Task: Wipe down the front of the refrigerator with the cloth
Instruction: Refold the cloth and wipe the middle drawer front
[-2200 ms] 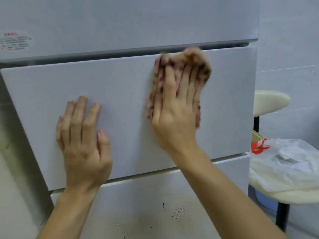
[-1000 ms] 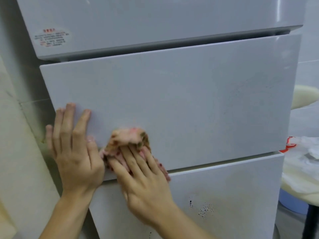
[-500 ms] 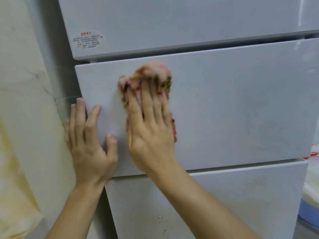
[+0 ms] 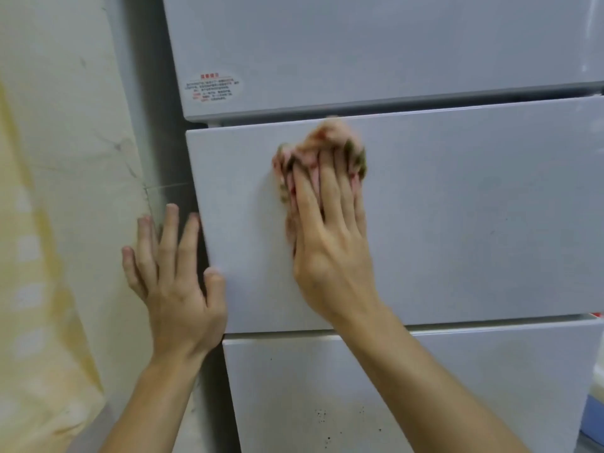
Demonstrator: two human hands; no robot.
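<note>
Now my right hand (image 4: 330, 253), fingers (image 4: 330, 191) straight, presses the cloth (image 4: 327, 138) to the refrigerator (image 4: 457, 207); left hand (image 4: 176, 289) at eight o'clock, spread, perhaps touching.

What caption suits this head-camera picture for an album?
Right hand presses a patterned cloth on the refrigerator's middle drawer front while the left hand rests at its left edge.

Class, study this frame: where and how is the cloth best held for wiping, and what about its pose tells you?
Cover its bunched middle with a flat palm, coming straight from the front, as the right hand does. The cloth lies crumpled against the upright drawer front, so a spread palm pressing inward likely pins it better than pinching an edge.
</note>
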